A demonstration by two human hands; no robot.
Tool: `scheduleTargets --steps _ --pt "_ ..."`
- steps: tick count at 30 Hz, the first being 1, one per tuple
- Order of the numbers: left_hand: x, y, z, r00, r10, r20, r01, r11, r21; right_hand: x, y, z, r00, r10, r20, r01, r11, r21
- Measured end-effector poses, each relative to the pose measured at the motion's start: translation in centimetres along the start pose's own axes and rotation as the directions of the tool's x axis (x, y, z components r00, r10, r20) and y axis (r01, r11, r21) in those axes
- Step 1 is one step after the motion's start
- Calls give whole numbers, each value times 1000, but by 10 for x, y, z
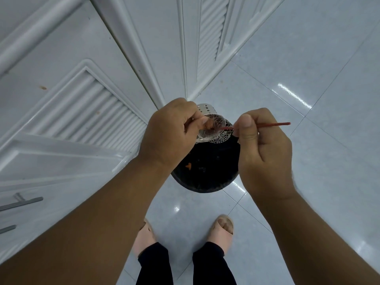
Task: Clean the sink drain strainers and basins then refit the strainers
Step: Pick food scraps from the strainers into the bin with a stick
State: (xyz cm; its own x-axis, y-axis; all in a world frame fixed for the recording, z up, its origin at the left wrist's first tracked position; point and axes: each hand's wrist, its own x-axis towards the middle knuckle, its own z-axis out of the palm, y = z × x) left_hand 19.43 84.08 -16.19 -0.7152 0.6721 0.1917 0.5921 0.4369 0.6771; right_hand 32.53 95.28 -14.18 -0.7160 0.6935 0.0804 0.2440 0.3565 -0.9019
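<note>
My left hand (170, 128) grips a perforated steel drain strainer (207, 110), tilted on its side over a black bin (205, 173). A white mesh net (221, 135) hangs from the strainer's mouth, and orange food scraps (208, 124) sit inside it. My right hand (265, 145) pinches a thin red stick (273, 124), whose tip pokes into the strainer's mouth. One orange scrap (188, 166) lies inside the bin. The sink is out of view.
White louvred cabinet doors (86, 112) rise on the left, with metal bar handles (22, 203) at the lower left. Glossy pale floor tiles (308, 79) spread to the right. My two feet in pink slippers (223, 229) stand just behind the bin.
</note>
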Motion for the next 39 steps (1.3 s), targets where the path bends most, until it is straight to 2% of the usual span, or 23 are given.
scheduleTargets --steps 3,8,19,26,32,39 --pt "4 -2 3 1000 -2 -17 2 1000 -10 1 -1 3 999 -47 20 47 999 -20" --pt "11 -8 5 998 -61 -14 60 997 -50 -11 8 -1 997 -48 -59 47 999 -12" --pt "12 -7 11 999 -27 -31 25 998 -57 5 20 19 996 61 65 -51 989 -140" --pt "7 -8 14 999 0 -44 -3 998 -65 5 13 10 1000 -4 -29 5 1000 13" --pt "7 -7 15 998 31 -59 -34 998 -54 6 19 16 1000 12 18 -10 993 -115" --pt "11 -10 15 998 30 -53 -33 998 -54 2 18 12 998 -23 -59 22 1000 -17"
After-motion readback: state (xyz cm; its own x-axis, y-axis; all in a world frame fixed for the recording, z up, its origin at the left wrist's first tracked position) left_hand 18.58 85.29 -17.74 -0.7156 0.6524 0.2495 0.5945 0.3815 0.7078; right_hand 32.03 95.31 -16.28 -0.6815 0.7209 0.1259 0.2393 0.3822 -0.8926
